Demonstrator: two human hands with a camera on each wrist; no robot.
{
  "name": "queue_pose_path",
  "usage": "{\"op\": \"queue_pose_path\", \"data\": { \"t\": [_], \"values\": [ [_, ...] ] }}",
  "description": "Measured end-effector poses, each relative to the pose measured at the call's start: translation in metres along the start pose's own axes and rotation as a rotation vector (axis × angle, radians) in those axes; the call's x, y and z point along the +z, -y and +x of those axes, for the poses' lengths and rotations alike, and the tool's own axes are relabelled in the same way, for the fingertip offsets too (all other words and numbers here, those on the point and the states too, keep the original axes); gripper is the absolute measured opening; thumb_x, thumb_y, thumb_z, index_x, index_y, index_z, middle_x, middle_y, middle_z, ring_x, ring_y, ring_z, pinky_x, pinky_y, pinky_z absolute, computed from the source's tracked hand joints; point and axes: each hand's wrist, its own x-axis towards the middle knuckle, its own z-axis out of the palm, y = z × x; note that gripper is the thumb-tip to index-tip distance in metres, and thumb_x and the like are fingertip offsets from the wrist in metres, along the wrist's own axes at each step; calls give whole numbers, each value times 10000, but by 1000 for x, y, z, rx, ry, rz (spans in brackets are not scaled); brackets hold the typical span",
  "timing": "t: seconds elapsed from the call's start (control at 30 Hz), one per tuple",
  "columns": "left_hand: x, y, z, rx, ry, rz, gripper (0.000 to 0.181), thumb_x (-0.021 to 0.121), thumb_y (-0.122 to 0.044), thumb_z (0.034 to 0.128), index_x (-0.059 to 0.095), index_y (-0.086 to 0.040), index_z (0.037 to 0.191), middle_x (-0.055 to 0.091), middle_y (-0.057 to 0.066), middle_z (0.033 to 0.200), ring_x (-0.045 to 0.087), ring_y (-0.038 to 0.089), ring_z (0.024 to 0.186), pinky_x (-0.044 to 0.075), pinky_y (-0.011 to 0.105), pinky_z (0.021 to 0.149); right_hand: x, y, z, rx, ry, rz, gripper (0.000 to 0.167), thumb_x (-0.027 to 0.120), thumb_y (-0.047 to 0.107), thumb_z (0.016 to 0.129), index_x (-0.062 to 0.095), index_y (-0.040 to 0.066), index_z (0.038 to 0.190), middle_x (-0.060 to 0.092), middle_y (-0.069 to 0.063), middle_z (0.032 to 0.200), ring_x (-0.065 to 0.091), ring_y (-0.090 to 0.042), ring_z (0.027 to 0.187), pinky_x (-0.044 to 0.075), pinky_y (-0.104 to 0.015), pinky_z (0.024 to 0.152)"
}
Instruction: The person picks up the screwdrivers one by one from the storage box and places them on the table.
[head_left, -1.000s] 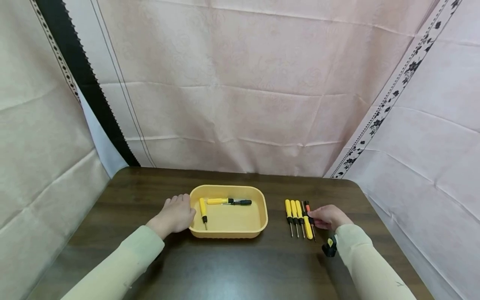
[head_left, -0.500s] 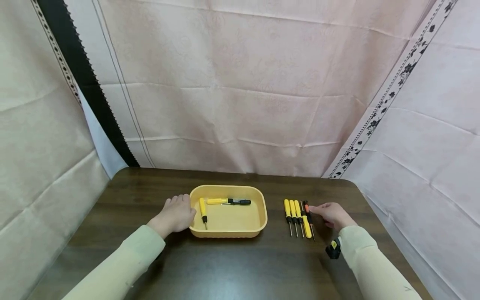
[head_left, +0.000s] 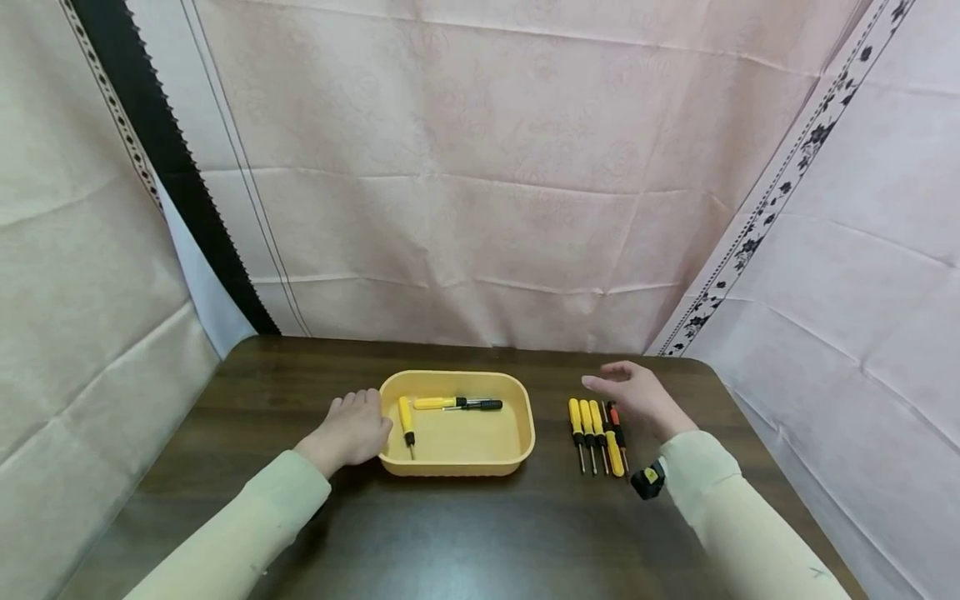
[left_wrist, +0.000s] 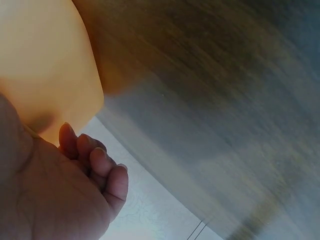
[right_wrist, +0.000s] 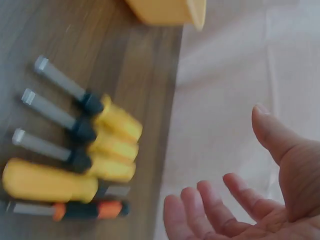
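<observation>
My left hand (head_left: 351, 427) grips the left rim of a yellow plastic basket (head_left: 459, 469); its curled fingers show beside the basket wall (left_wrist: 55, 60) in the left wrist view. Inside lie a yellow screwdriver (head_left: 406, 419), another yellow screwdriver (head_left: 435, 402) and a black-handled screwdriver (head_left: 483, 405). Over the right part of the table, my right hand (head_left: 637, 396) is raised with fingers spread and holds nothing. Just below it lies a row of several yellow screwdrivers (head_left: 587, 421), one with its handle turned the opposite way (head_left: 614, 454). At the row's right end is an orange-and-black screwdriver (head_left: 617, 421).
The dark wooden table (head_left: 480, 542) carries the basket in its middle and the row to the right. Pale cloth (head_left: 480, 208) hangs behind the table and on both sides. A black wrist device (head_left: 648, 479) sits at my right wrist.
My right hand has let go of the orange-and-black screwdriver and moved up and left, its fingers spreading. That screwdriver lies beside the yellow ones. My left hand and the basket have stayed put.
</observation>
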Motion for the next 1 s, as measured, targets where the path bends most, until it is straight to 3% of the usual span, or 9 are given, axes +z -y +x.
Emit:
{"op": "queue_pose_path", "data": {
  "t": [0.17,0.4,0.6,0.7,0.83,1.0],
  "values": [
    [-1,1,0,0,-7,-8,347,427,-282,962,469,19,1130,471,87,921,421,266,845,322,436,781,25,32,3,-141,-31,-80,727,727,542,789,517,109,1333,570,-149,1241,576,-302,1075,471,-467,870],
    [-1,0,0,-9,3,-5,373,421,-282,957,464,29,1159,474,89,942,423,266,858,329,444,800,70,68,9,-286,-27,-208,602,795,464,752,600,164,1236,620,-78,1172,569,-259,1086,461,-440,880],
    [-1,-1,0,-11,11,-18,363,415,-278,959,461,20,1161,467,80,936,416,259,855,320,434,799,108,79,15,-332,34,-252,634,824,453,720,606,173,1244,613,-74,1190,563,-241,1074,464,-411,871],
    [-1,-2,-1,-9,6,-16,361,414,-281,960,460,20,1154,462,82,929,413,260,853,318,432,798,125,79,20,-351,74,-245,664,824,450,721,605,121,1255,611,-108,1187,566,-253,1059,468,-406,863],
    [-2,-2,-2,-8,0,-11,362,414,-282,961,460,25,1149,462,85,926,415,262,853,319,431,796,146,76,28,-320,119,-235,716,821,449,726,578,52,1269,600,-131,1215,562,-265,1089,459,-417,901],
    [-1,0,-2,-7,0,-12,378,411,-286,964,460,29,1167,470,82,933,418,256,849,323,431,795,164,71,37,-276,111,-249,738,854,408,696,561,22,1252,596,-125,1197,560,-257,1082,439,-418,935]
  ]
}}
